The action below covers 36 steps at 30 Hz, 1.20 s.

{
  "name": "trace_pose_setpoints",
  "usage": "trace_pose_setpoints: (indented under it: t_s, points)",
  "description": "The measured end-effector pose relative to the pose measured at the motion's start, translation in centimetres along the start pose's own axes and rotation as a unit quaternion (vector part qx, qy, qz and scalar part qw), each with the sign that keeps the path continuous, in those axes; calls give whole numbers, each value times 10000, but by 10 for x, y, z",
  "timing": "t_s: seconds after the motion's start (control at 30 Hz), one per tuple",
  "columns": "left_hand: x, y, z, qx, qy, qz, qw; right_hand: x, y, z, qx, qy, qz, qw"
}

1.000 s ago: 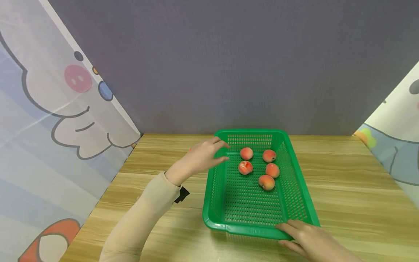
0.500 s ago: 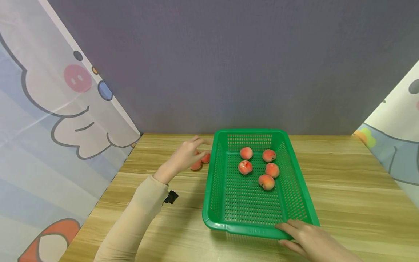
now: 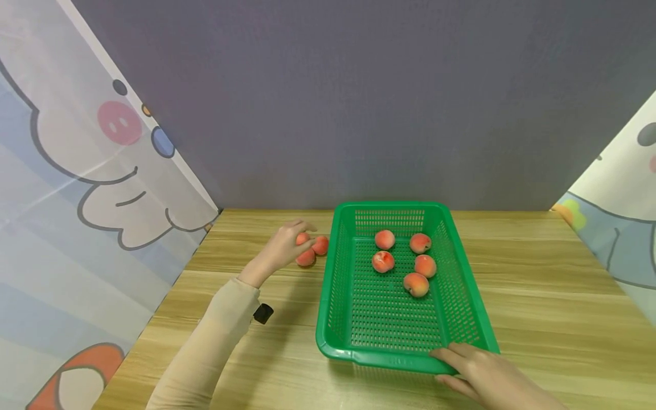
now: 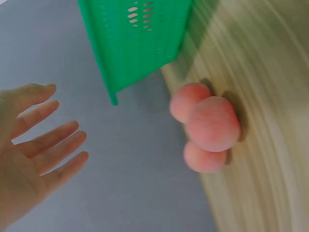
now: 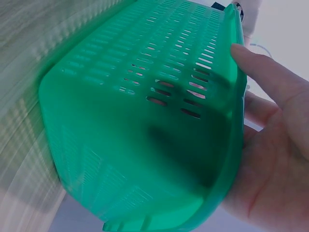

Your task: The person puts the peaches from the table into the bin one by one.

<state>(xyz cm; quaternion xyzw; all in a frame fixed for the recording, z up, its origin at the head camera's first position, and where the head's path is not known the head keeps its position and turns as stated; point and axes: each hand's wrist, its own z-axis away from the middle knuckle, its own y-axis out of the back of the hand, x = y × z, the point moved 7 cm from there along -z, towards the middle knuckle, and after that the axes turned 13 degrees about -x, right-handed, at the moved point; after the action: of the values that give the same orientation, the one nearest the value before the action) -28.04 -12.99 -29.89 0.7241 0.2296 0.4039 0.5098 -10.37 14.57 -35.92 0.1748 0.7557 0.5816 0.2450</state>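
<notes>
My left hand hovers over three pinkish-red peaches grouped on the table, left of a green plastic basket. Its fingers are spread and nothing is between them. In the left wrist view that hand is apart from the peaches, which sit close together. Inside the basket lie several more peaches, mostly toward the back and right. My right hand grips the basket's near right corner. The right wrist view has the thumb on the outer side of the rim and the fingers across it.
The wooden table ends at a grey wall behind the basket. Cartoon-printed sheets hang at the left and right sides.
My left hand has moved left from over the basket's left rim to above the three table peaches, bringing them into view. The right hand stays on the rim.
</notes>
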Motion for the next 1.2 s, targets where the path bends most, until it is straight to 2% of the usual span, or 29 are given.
trace_pose_setpoints:
  t_s: [0.13, 0.33, 0.53, 0.93, 1.2]
  points:
    - [-12, -8, 0, -17, 102, 65, 9999, 0, 0, 0, -11, -31, -3, 10000]
    - [-31, -24, 0, -264, 422, 239, 9985, 0, 0, 0, -40, -39, -28, 10000]
    - [-43, -36, -1, -336, 594, 317, 9972, 0, 0, 0, -11, 53, -77, 10000]
    - [-57, -51, -2, -354, 718, 111, 9967, -1, 0, -1, 1, 57, -65, 10000]
    - [-60, -58, -2, -437, 811, 85, 9957, -1, 0, -1, 65, 100, -77, 9999]
